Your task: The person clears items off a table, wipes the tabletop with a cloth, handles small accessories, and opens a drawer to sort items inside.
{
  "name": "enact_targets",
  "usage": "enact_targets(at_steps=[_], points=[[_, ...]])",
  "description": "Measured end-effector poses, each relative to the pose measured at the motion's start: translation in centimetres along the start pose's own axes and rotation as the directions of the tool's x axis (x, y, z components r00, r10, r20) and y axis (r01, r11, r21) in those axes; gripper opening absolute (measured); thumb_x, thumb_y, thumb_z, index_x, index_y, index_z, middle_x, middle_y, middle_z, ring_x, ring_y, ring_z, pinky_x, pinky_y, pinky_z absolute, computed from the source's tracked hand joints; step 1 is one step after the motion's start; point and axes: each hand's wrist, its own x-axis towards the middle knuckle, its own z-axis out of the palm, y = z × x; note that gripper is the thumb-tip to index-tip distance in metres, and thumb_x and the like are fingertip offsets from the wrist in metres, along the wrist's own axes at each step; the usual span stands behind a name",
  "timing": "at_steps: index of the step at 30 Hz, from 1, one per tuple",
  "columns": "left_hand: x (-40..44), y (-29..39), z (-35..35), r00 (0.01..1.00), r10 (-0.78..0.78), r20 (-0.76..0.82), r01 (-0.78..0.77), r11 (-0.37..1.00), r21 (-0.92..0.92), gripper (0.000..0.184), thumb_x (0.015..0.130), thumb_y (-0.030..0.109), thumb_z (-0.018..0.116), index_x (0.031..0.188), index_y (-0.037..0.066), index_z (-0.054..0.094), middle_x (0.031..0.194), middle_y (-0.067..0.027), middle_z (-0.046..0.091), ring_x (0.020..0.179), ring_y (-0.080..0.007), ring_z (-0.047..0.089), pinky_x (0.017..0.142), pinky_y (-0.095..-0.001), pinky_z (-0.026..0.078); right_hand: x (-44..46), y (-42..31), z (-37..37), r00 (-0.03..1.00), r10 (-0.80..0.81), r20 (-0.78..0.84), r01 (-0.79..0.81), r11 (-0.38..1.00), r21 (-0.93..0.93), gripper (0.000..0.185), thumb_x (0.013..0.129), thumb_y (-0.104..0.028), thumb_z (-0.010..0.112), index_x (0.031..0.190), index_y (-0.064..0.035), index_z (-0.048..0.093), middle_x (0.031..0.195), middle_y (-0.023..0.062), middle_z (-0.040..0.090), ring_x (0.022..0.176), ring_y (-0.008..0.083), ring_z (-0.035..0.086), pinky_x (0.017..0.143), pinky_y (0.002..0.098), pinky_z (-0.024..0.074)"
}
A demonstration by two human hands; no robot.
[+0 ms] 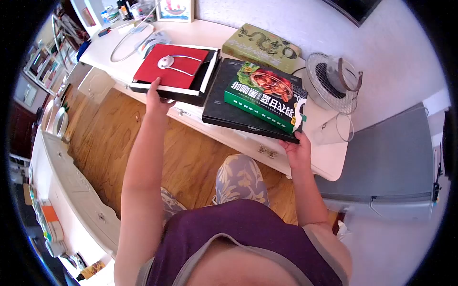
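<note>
Coffee box (pixel 265 97) on case (pixel 217 97); card (pixel 152 71) on tray (pixel 188 97), L; carton (pixel 260 45) bhd case; fan (pixel 329 81) & glass (pixel 334 130) R.

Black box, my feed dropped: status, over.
Left hand holding red-topped box. Right hand gripping corner of black box. Green carton lying on top.

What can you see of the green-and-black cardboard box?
The green-and-black cardboard box lies flat on the flat black box. Its top shows a printed bowl and white Chinese lettering; its long green side faces the wearer. The right end looks torn, baring ragged white. The right hand grips the flat black box's near corner, not visibly touching this one.
</note>
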Motion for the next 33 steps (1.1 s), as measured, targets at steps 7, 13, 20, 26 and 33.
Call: enact_targets(at_steps=[7, 13, 20, 26, 33], points=[[0.5, 1.2, 0.6, 0.997, 0.025, -0.07, -0.027, 0.999, -0.027, 0.037, 0.077, 0.027, 0.064, 0.108, 0.012, 0.052, 0.113, -0.0084, 0.053, 0.109, -0.0281, 0.045, 0.096, -0.0569, 0.026, 0.3, 0.3, -0.1, 0.996, 0.073, -0.058, -0.074, 0.997, -0.013, 0.029, 0.084, -0.016, 0.046, 0.108, -0.0002, 0.05, 0.1, 0.0145, 0.062, 0.082, 0.0274, 0.063, 0.072, 0.041, 0.0539], [-1.5, 1.9, 1.9, 0.995, 0.035, -0.096, -0.041, 0.997, -0.067, 0.049, 0.076, 0.031, 0.067, 0.116, 0.012, 0.047, 0.119, -0.0087, 0.05, 0.112, -0.0296, 0.043, 0.096, -0.0557, 0.026, 0.5, 0.3, -0.7, 0.995, 0.072, -0.067, -0.073, 0.997, -0.013, 0.029, 0.085, -0.016, 0.044, 0.109, -0.0004, 0.05, 0.099, 0.0153, 0.063, 0.082, 0.028, 0.063, 0.071, 0.0408, 0.0548], [-2.3, 2.6, 2.6, 1.0, 0.018, 0.025, -0.014, 0.992, -0.123, 0.059, 0.078, 0.034, 0.064, 0.128, 0.012, 0.04, 0.129, -0.0106, 0.046, 0.118, -0.0298, 0.043, 0.097, -0.0517, 0.029, 0.3, 0.2, 0.4, 0.996, 0.068, -0.051, -0.07, 0.996, -0.05, 0.032, 0.083, -0.014, 0.043, 0.111, 0.0018, 0.049, 0.102, 0.0144, 0.059, 0.083, 0.0261, 0.062, 0.067, 0.0399, 0.0554], [-0.2, 1.4, 1.6, 0.989, 0.127, 0.082, -0.111, 0.978, -0.176, 0.063, 0.076, 0.03, 0.064, 0.128, 0.008, 0.038, 0.125, -0.0151, 0.046, 0.115, -0.0332, 0.046, 0.097, -0.0528, 0.036, 0.5, 0.3, 0.0, 0.998, 0.064, 0.003, -0.064, 0.997, -0.042, 0.034, 0.084, -0.013, 0.041, 0.114, 0.0024, 0.047, 0.103, 0.0153, 0.06, 0.085, 0.0263, 0.063, 0.069, 0.0395, 0.0562], [-0.8, 1.9, 2.7, 0.982, 0.178, 0.065, -0.159, 0.96, -0.231, 0.05, 0.075, 0.028, 0.062, 0.119, 0.009, 0.046, 0.12, -0.0141, 0.05, 0.113, -0.0332, 0.047, 0.096, -0.054, 0.037, 0.8, 0.1, -0.2, 0.999, 0.04, 0.037, -0.038, 0.998, -0.059, 0.037, 0.084, -0.011, 0.04, 0.117, 0.0054, 0.044, 0.105, 0.0171, 0.06, 0.087, 0.0268, 0.063, 0.07, 0.0396, 0.0564]])
